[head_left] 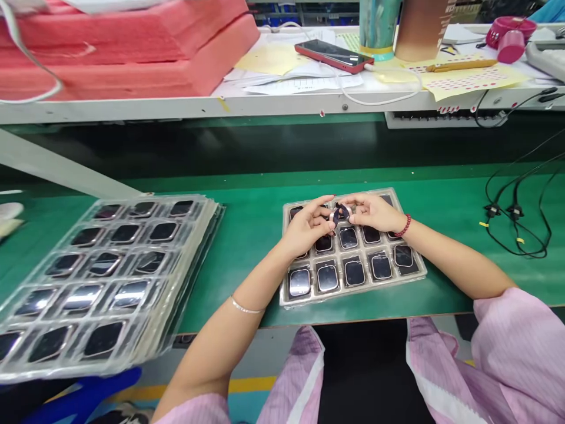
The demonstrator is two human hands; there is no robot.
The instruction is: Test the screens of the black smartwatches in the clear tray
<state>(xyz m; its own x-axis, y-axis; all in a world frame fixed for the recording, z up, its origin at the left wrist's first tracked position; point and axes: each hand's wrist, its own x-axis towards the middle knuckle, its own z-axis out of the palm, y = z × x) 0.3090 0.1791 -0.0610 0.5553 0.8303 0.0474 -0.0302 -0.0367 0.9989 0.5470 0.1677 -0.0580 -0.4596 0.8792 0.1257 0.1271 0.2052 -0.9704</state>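
Note:
My left hand [305, 228] and my right hand [376, 213] meet over the back part of a clear plastic tray [421, 270]. Between them, the fingertips of both hands pinch a small dark piece with a shiny edge [341, 213]; fingers cover part of it, and its exact kind cannot be made out. Below the hands, rows of square black watch-like screens with light metallic rims, such as this watch screen [354, 273], lie in the tray's compartments. My hands hide several compartments at the back.
A stack of similar filled trays [170, 288] stands at the left on the green table [247, 235]. Black cables [514, 212] lie at the right. The shelf above holds red foam blocks [132, 70], a phone [334, 55], papers, a brown bottle [421, 29] and a teal cup [378, 26].

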